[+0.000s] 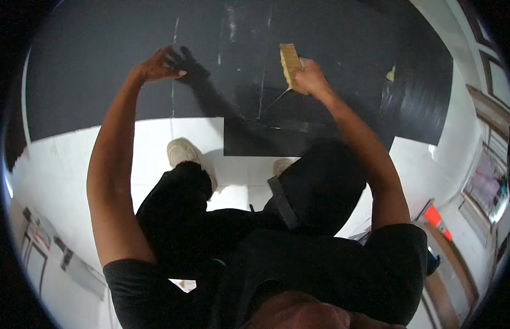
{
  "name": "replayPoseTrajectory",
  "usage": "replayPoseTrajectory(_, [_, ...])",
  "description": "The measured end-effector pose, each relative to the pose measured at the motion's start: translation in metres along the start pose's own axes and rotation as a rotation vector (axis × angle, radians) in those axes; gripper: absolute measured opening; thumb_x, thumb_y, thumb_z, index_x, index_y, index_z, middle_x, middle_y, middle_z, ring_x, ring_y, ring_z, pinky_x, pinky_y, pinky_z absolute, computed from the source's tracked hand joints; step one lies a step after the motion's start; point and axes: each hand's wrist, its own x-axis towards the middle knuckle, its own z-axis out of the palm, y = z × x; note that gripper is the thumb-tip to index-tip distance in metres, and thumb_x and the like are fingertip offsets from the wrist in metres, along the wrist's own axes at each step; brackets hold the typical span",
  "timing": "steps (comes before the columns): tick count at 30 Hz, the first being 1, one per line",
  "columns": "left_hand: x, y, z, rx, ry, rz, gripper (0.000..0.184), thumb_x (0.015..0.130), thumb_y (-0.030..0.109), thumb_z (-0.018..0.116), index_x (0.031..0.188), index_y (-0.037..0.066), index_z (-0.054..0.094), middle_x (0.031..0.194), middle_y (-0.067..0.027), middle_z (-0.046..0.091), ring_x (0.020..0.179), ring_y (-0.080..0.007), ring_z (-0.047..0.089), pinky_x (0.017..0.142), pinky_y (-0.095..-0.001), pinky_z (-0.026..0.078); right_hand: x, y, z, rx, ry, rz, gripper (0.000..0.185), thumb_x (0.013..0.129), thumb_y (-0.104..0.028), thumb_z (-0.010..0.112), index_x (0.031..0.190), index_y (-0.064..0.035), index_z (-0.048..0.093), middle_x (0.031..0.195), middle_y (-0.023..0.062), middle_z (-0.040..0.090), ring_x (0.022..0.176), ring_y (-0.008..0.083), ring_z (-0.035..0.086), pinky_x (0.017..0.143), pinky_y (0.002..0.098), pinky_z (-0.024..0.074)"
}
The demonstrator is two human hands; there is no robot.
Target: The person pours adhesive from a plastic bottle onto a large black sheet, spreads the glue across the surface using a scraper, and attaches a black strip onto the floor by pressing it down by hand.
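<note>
My right hand [311, 77] is closed around a flat, yellowish-brown block [290, 63], which may be a brush or a spreader. Pale yellow material lines its left edge, and a thin strand trails from its lower corner. Below both hands lies a large black sheet [117, 71] marked with whitish lines and smears. My left hand [156, 66] is over the left part of the sheet, fingers spread and holding nothing. Its shadow falls just to the right. On the sheet's right side is a small yellow blob [391, 73]. Whether the block touches the sheet I cannot tell.
White floor [63, 159] surrounds the sheet's near edge, where my shoe [182, 151] stands. A tongue of the sheet reaches between my feet. An orange-red object [437, 221] is at the lower right, near a brown curved edge. Framed panels line the far right.
</note>
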Motion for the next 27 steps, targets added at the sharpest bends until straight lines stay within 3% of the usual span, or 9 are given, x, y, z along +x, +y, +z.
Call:
replayPoseTrajectory(3, [0.045, -0.038, -0.001, 0.153, 0.108, 0.026, 0.141, 0.055, 0.079, 0.079, 0.158, 0.012, 0.01, 0.16, -0.0276, 0.016, 0.149, -0.0464, 0.008, 0.119, -0.063, 0.017, 0.018, 0.004, -0.025, -0.199, 0.075, 0.12, 0.038, 0.089, -0.012, 0.055, 0.125, -0.0014, 0.061, 0.106, 0.0203, 0.069, 0.093, 0.0316, 0.069, 0.082, 0.0442, 0.053])
replayPoseTrajectory(8, [0.06, -0.03, 0.0, 0.318, 0.116, -0.218, 0.164, 0.043, 0.063, 0.094, 0.155, 0.028, -0.02, 0.162, -0.0228, -0.02, 0.148, -0.0508, -0.013, 0.114, -0.0717, 0.006, 0.036, 0.052, -0.007, -0.626, 0.291, 0.057, 0.041, 0.092, -0.006, 0.053, 0.131, 0.0053, 0.054, 0.118, 0.0252, 0.062, 0.1, 0.0374, 0.067, 0.086, 0.0494, 0.0537])
replayPoseTrajectory(11, [0.047, -0.031, 0.0, 0.196, 0.173, -0.112, 0.167, 0.042, 0.055, 0.098, 0.154, 0.031, -0.023, 0.161, -0.0226, -0.023, 0.147, -0.05, -0.015, 0.115, -0.0713, 0.005, 0.022, 0.049, 0.058, -0.83, 0.243, 0.059, 0.043, 0.091, 0.003, 0.051, 0.132, 0.013, 0.047, 0.127, 0.0318, 0.054, 0.11, 0.0414, 0.062, 0.089, 0.0526, 0.0545])
replayPoseTrajectory(13, [0.046, -0.029, 0.0, 0.226, 0.15, -0.115, 0.166, 0.043, 0.056, 0.097, 0.154, 0.031, -0.024, 0.161, -0.0228, -0.023, 0.148, -0.0499, -0.015, 0.115, -0.071, 0.005, 0.022, 0.045, 0.104, -0.852, 0.209, -0.063, 0.045, 0.089, 0.001, 0.054, 0.132, 0.0096, 0.048, 0.135, 0.0297, 0.049, 0.116, 0.041, 0.059, 0.089, 0.0526, 0.0548])
replayPoseTrajectory(16, [0.045, -0.019, 0.001, 0.265, 0.155, -0.142, 0.165, 0.045, 0.058, 0.096, 0.153, 0.03, -0.025, 0.161, -0.0231, -0.023, 0.148, -0.0496, -0.016, 0.115, -0.0703, 0.005, -0.006, -0.026, 0.07, -0.438, 0.299, -0.023, 0.041, 0.088, -0.005, 0.057, 0.128, 0.0048, 0.054, 0.124, 0.0257, 0.059, 0.108, 0.0397, 0.063, 0.085, 0.0511, 0.0547])
replayPoseTrajectory(19, [0.043, -0.012, -0.004, 0.3, 0.16, -0.171, 0.164, 0.047, 0.059, 0.095, 0.153, 0.028, -0.025, 0.16, -0.0233, -0.023, 0.148, -0.0493, -0.016, 0.116, -0.0695, 0.004, -0.026, -0.053, 0.026, -0.053, 0.176, 0.192, 0.036, 0.087, -0.012, 0.061, 0.12, 0.0014, 0.059, 0.108, 0.0226, 0.067, 0.1, 0.0392, 0.067, 0.087, 0.048, 0.0536])
replayPoseTrajectory(21, [0.041, -0.012, -0.006, 0.321, 0.147, -0.182, 0.163, 0.048, 0.059, 0.095, 0.153, 0.027, -0.025, 0.16, -0.0234, -0.024, 0.148, -0.0493, -0.016, 0.116, -0.0691, 0.004, -0.05, -0.036, 0.009, 0.178, 0.582, 0.057, 0.033, 0.088, -0.016, 0.063, 0.116, 0.0017, 0.061, 0.095, 0.0214, 0.07, 0.091, 0.0376, 0.069, 0.085, 0.0455, 0.0539])
replayPoseTrajectory(23, [0.043, -0.015, -0.003, 0.311, 0.142, -0.202, 0.162, 0.049, 0.058, 0.095, 0.153, 0.026, -0.025, 0.16, -0.0243, -0.024, 0.148, -0.0494, -0.015, 0.116, -0.0684, 0.003, -0.082, -0.03, -0.021, -0.036, 0.613, 0.263, 0.03, 0.089, -0.017, 0.065, 0.112, 0.0013, 0.063, 0.096, 0.0199, 0.07, 0.088, 0.0317, 0.07, 0.082, 0.0428, 0.0538])
replayPoseTrajectory(27, [0.04, -0.013, -0.001, 0.288, 0.156, -0.184, 0.162, 0.05, 0.057, 0.095, 0.153, 0.024, -0.026, 0.158, -0.0267, -0.025, 0.147, -0.0505, -0.017, 0.117, -0.068, 0.002, -0.181, -0.02, -0.045, 0.806, 0.943, 0.366, 0.027, 0.093, -0.013, 0.062, 0.118, -0.0033, 0.062, 0.111, 0.011, 0.068, 0.101, 0.0219, 0.066, 0.087, 0.0401, 0.0533])
